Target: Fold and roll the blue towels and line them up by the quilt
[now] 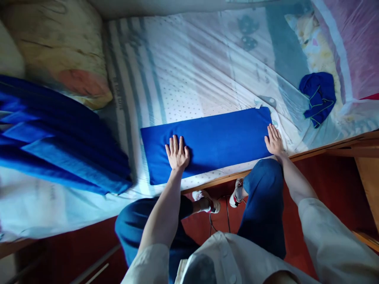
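A blue cloth [225, 136], folded into a long rectangle, lies flat along the front of the bed, with a small white tag at its far right corner. My left hand [177, 154] rests palm down on its left part, fingers spread. At its right end, my right hand [274, 141] lies flat on the cloth's edge, fingers stretched out. Neither hand grips anything. Whether the cloth has further layers underneath cannot be seen.
Blue folded cloths [74, 154] are piled at the left. A crumpled blue cloth [318, 96] with thin green edging lies at the right. A yellowish pillow [59, 51] is at the back left. The bed's wooden edge [219, 179] runs before my knees.
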`<state>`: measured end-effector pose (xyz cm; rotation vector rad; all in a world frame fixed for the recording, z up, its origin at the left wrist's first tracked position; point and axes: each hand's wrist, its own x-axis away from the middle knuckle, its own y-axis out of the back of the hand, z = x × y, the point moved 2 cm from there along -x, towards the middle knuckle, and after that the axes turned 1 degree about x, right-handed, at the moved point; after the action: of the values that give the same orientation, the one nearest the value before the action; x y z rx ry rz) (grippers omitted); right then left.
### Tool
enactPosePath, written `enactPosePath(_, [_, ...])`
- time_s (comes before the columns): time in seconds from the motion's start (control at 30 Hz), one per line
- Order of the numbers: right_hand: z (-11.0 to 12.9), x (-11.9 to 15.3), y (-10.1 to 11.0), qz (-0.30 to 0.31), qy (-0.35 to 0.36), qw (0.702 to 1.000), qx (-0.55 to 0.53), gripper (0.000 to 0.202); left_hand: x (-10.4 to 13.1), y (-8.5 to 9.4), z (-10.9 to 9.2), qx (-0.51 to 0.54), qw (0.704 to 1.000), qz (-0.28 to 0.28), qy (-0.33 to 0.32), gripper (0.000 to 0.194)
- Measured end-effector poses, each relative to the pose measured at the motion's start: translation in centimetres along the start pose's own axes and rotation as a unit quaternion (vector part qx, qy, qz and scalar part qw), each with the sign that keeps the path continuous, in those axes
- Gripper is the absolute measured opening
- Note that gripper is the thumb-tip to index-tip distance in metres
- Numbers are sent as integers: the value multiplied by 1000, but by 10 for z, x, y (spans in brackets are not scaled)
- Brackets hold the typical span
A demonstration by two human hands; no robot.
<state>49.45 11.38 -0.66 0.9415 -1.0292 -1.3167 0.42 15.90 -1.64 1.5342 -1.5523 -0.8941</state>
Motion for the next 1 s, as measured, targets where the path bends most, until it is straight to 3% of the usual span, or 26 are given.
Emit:
enactPosePath(0.17, [0,-4,-4,-16,7,1000,-21,65,54,24,41,-25,995,-30,88,66])
enactPosePath(0.33, [7,-26,15,65,-76,995,-22,59,88,30,60,-42,986,-45,152,67])
enactPosePath(0.4, [25,-26,29,82,-87,992,-40,50,91,29,61,-39,982,-55,175,67])
enactPosePath(0.5, [85,0,42,47,-81,980,-177,40,93,25,62,-28,976,-73,202,68])
enactPosePath(0.57, [140,31,35,42,-85,930,-356,41,93,23,64,-25,972,-83,218,69])
enactPosePath(0.63, [195,64,17,81,-139,838,-522,43,92,20,67,-22,968,-96,232,69])
enactPosePath(0.73, [253,94,-14,161,-237,708,-645,39,88,20,68,-19,960,-104,260,68])
enactPosePath(0.83, [271,99,-32,183,-312,630,-688,24,84,23,58,-28,964,-89,248,68])
enactPosePath(1.0, [266,95,-51,192,-414,558,-693,10,65,19,15,-30,998,12,46,63])
